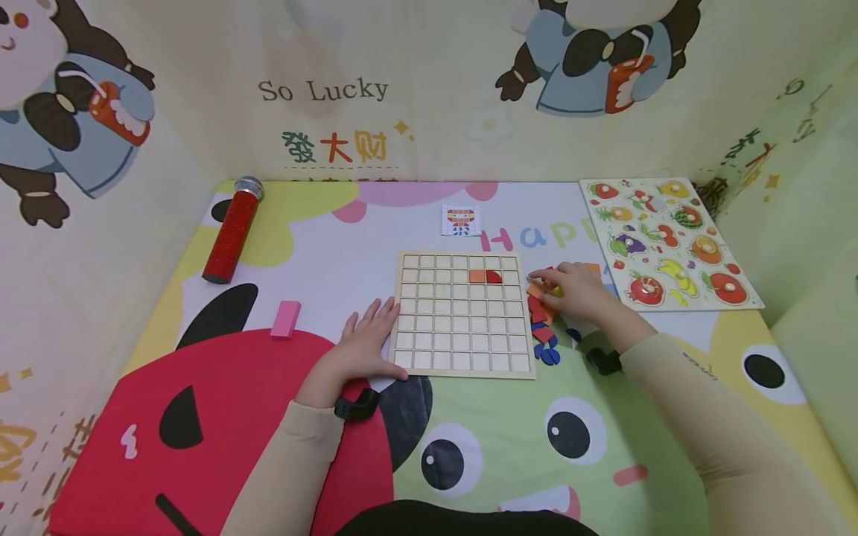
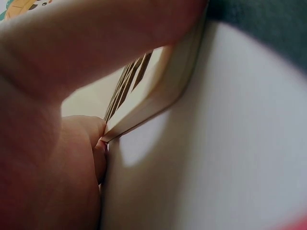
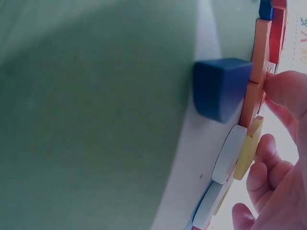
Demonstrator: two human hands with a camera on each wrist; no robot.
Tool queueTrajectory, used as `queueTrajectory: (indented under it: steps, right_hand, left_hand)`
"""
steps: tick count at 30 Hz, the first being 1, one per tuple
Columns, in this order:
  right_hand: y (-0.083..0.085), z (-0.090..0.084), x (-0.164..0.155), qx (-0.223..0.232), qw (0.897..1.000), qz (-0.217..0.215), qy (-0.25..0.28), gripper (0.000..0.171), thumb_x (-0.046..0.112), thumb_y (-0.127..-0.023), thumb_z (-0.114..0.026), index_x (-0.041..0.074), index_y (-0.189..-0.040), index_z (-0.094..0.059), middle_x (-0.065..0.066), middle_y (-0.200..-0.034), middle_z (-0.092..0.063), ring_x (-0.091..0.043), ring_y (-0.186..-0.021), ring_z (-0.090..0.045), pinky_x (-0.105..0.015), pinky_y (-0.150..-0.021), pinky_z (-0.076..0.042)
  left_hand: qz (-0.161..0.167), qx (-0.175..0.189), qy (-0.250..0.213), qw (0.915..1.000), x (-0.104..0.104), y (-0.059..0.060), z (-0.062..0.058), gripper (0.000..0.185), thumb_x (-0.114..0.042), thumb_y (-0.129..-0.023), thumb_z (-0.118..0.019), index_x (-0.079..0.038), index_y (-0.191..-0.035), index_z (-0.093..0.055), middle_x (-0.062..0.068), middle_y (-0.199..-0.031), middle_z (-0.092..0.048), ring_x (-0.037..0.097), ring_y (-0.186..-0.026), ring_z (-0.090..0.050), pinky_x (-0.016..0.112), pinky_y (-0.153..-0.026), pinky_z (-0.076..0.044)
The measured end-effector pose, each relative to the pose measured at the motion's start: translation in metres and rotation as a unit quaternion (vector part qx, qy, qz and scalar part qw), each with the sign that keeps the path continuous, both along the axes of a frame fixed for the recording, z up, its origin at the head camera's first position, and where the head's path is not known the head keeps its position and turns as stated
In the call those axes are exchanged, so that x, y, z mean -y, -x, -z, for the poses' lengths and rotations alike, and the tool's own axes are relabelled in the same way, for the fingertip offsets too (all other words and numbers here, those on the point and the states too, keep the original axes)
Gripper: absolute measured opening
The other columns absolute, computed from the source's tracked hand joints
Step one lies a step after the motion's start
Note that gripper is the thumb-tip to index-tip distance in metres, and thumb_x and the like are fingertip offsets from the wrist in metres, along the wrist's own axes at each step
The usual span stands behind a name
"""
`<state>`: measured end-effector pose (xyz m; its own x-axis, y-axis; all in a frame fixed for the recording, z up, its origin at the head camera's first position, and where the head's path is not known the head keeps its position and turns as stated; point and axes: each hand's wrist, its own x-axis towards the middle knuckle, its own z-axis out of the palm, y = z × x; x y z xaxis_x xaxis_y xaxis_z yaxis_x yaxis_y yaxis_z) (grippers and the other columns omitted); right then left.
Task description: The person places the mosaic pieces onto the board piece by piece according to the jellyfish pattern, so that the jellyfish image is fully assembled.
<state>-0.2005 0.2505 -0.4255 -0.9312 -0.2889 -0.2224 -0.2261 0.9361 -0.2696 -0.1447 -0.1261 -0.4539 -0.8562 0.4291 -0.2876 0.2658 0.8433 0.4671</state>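
The counter (image 1: pixel 469 223) is covered by a bright cartoon mat, and near its middle lies a square wooden grid board (image 1: pixel 462 313), flat, with its rows running left to right across the person. Only two cells in the second row from the far edge, toward the right, are filled: an orange tile (image 1: pixel 477 276) and, touching it on its right, a red tile (image 1: pixel 494 277).

The left hand (image 1: pixel 365 346) lies flat on the counter against the board's left edge, fingers straight and spread, holding nothing; the left wrist view shows the board's rim pressed close to the palm.

Just off the board's right edge sits the pile of colored pieces (image 1: pixel 543 320), strung out in a line from the far end toward the person. The right hand (image 1: pixel 573 292) rests on the far end of that pile, much nearer to it than the left hand is. In the right wrist view its fingers (image 3: pixel 288 88) curl over the pieces, one fingertip touching an orange piece (image 3: pixel 261 50) that stands on edge beside a blue block (image 3: pixel 220 88). Whether the piece is pinched or only touched, I cannot tell. The filled cells lie to the left of this hand, just across the board's rim.

A fruit puzzle (image 1: pixel 666 242) lies to the far right, a red glitter tube (image 1: pixel 232 229) to the far left, a pink block (image 1: pixel 286 318) near the left hand, and a small picture card (image 1: pixel 460 220) beyond the board.
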Motion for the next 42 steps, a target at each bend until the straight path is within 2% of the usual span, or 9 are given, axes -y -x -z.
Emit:
queueTrajectory:
  steps: [5, 12, 18, 21, 25, 32, 37, 39, 42]
  right_hand:
    - [0.000, -0.001, 0.000, 0.004, 1.000, 0.001, -0.005, 0.039, 0.033, -0.084, -0.060, 0.018, -0.120, -0.058, -0.011, -0.094, -0.050, -0.025, -0.084, -0.043, -0.032, -0.066, -0.034]
    - [-0.001, -0.002, -0.004, 0.012, 0.999, 0.029, 0.005, 0.039, 0.029, -0.082, -0.059, 0.015, -0.118, -0.058, -0.014, -0.102, -0.051, -0.027, -0.089, -0.042, -0.036, -0.070, -0.037]
    - [0.000, 0.000, -0.004, 0.023, 0.999, 0.039, 0.019, 0.035, 0.028, -0.082, -0.060, 0.014, -0.114, -0.060, -0.014, -0.101, -0.050, -0.028, -0.091, -0.041, -0.035, -0.069, -0.039]
    - [0.000, 0.000, -0.005, 0.017, 0.999, 0.033, 0.020, 0.033, 0.027, -0.082, -0.061, 0.011, -0.111, -0.061, -0.014, -0.101, -0.050, -0.028, -0.091, -0.041, -0.037, -0.073, -0.039]
    - [0.000, -0.004, -0.003, 0.011, 0.999, 0.030, 0.044, 0.034, 0.026, -0.083, -0.061, 0.006, -0.111, -0.060, -0.016, -0.108, -0.052, -0.029, -0.095, -0.045, -0.043, -0.082, -0.044]
    - [0.007, -0.018, 0.016, 0.062, 0.991, 0.064, 0.097, 0.038, 0.029, -0.087, -0.057, 0.012, -0.120, -0.052, -0.010, -0.111, -0.058, -0.025, -0.092, -0.051, -0.038, -0.077, -0.049]
    - [0.012, -0.020, 0.039, 0.067, 0.987, 0.084, 0.122, 0.037, 0.027, -0.089, -0.054, 0.013, -0.123, -0.049, -0.009, -0.108, -0.058, -0.023, -0.092, -0.052, -0.033, -0.072, -0.050]
    - [0.015, -0.020, 0.050, 0.071, 0.984, 0.097, 0.134, 0.036, 0.027, -0.090, -0.055, 0.014, -0.123, -0.049, -0.008, -0.108, -0.058, -0.022, -0.092, -0.051, -0.032, -0.072, -0.051]
    - [0.020, -0.020, 0.066, 0.076, 0.980, 0.102, 0.156, 0.037, 0.027, -0.089, -0.056, 0.013, -0.123, -0.050, -0.009, -0.108, -0.058, -0.023, -0.096, -0.050, -0.034, -0.078, -0.050]
  left_hand:
    - [-0.002, 0.003, 0.004, 1.0000, 0.000, -0.001, -0.002, 0.117, -0.047, -0.059, -0.078, -0.016, -0.147, -0.007, 0.002, -0.155, -0.003, 0.025, -0.141, 0.003, 0.057, -0.109, 0.001]
    - [-0.001, -0.001, -0.002, 1.0000, -0.001, -0.001, -0.002, 0.117, -0.046, -0.059, -0.078, -0.016, -0.147, -0.008, 0.002, -0.155, -0.004, 0.026, -0.141, 0.002, 0.057, -0.109, 0.001]
    - [-0.003, -0.001, -0.001, 1.0000, 0.000, -0.001, 0.001, 0.117, -0.046, -0.058, -0.079, -0.017, -0.147, -0.009, 0.002, -0.155, -0.005, 0.026, -0.141, 0.001, 0.057, -0.109, 0.000]
    - [-0.003, -0.001, -0.004, 1.0000, 0.000, -0.001, 0.000, 0.117, -0.046, -0.059, -0.079, -0.017, -0.147, -0.009, 0.002, -0.155, -0.005, 0.026, -0.141, 0.002, 0.057, -0.109, 0.000]
    - [-0.001, -0.002, -0.004, 1.0000, 0.000, -0.001, 0.000, 0.116, -0.047, -0.059, -0.078, -0.017, -0.147, -0.008, 0.001, -0.155, -0.004, 0.025, -0.141, 0.002, 0.057, -0.109, 0.001]
    - [-0.001, 0.001, -0.002, 1.0000, -0.001, 0.000, 0.000, 0.116, -0.049, -0.060, -0.077, -0.018, -0.147, -0.007, 0.000, -0.155, -0.003, 0.024, -0.141, 0.004, 0.056, -0.109, 0.001]
    - [0.000, -0.001, 0.002, 1.0000, -0.001, 0.000, 0.000, 0.117, -0.049, -0.060, -0.077, -0.018, -0.147, -0.007, 0.000, -0.155, -0.003, 0.024, -0.141, 0.004, 0.056, -0.109, 0.001]
    - [0.000, -0.003, 0.003, 1.0000, -0.001, 0.000, 0.000, 0.117, -0.050, -0.060, -0.077, -0.017, -0.147, -0.007, 0.000, -0.155, -0.003, 0.024, -0.141, 0.003, 0.056, -0.109, 0.001]
    - [-0.004, -0.002, 0.004, 1.0000, 0.000, -0.001, 0.000, 0.117, -0.049, -0.059, -0.077, -0.018, -0.147, -0.007, 0.000, -0.155, -0.003, 0.024, -0.141, 0.003, 0.056, -0.109, 0.001]
